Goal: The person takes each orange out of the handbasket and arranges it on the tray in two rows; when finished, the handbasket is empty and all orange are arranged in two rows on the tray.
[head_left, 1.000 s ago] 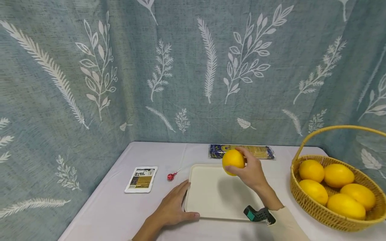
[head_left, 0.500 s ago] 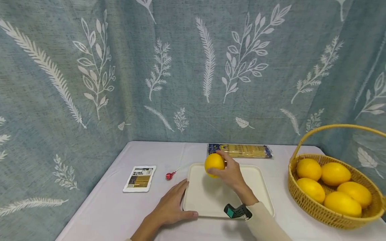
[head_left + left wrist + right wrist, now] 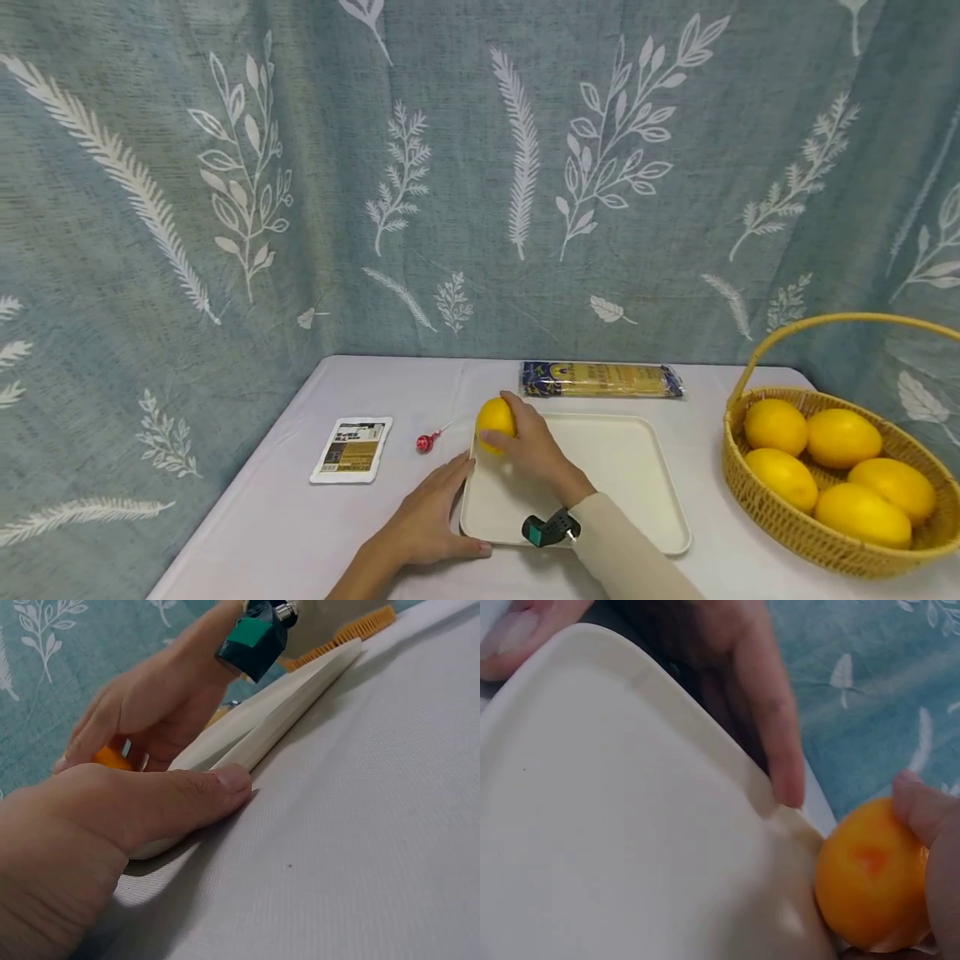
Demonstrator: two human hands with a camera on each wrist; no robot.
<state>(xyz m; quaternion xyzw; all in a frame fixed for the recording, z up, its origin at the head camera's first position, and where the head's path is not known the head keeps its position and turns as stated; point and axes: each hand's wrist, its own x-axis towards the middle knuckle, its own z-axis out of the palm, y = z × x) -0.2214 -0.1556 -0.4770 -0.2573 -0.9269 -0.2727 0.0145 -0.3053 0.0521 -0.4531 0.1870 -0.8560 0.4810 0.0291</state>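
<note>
My right hand (image 3: 536, 450) holds a yellow lemon (image 3: 495, 423) between thumb and fingers, over the far left corner of a cream tray (image 3: 600, 483). In the right wrist view the lemon (image 3: 870, 877) looks orange and sits right at the tray's rim, its pointed end showing. My left hand (image 3: 423, 517) rests at the tray's near left corner, fingers stretched along the left side and thumb along the front edge. The left wrist view shows the left thumb (image 3: 202, 795) against the tray's rim; the lemon is mostly hidden behind the hands there.
A wicker basket (image 3: 817, 546) with a tall handle and several lemons stands on the right. Behind the tray lies a pack of noodles (image 3: 607, 379). Left of the tray are a red lollipop (image 3: 425, 442) and a flat white packet (image 3: 351, 451). A patterned curtain (image 3: 480, 183) hangs behind.
My right hand has carried the lemon leftward across the tray and lower, to its far left corner. The left hand has stayed at the tray's near left corner.
</note>
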